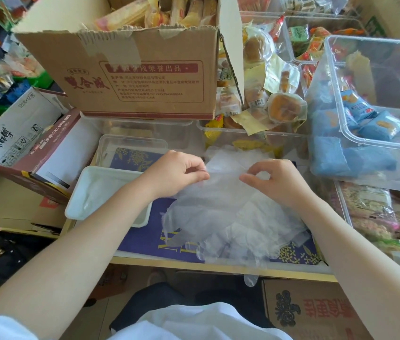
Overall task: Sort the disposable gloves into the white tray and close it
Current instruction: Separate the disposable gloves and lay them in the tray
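Note:
A heap of clear disposable gloves [228,222] lies on a purple patterned surface in the middle of the view. My left hand [176,171] pinches the top edge of one glove, and my right hand [271,179] pinches the same glove a little to the right. The white tray [85,190] sits open just left of the heap, under my left forearm, with some clear plastic inside it. A clear lid [130,148] lies behind the tray.
A big cardboard box [130,77] of snacks stands behind. Clear bins [378,114] with blue packets and wrapped cakes crowd the right side. A white and brown carton [22,141] lies at the left. Another box [316,312] stands below the table's front edge.

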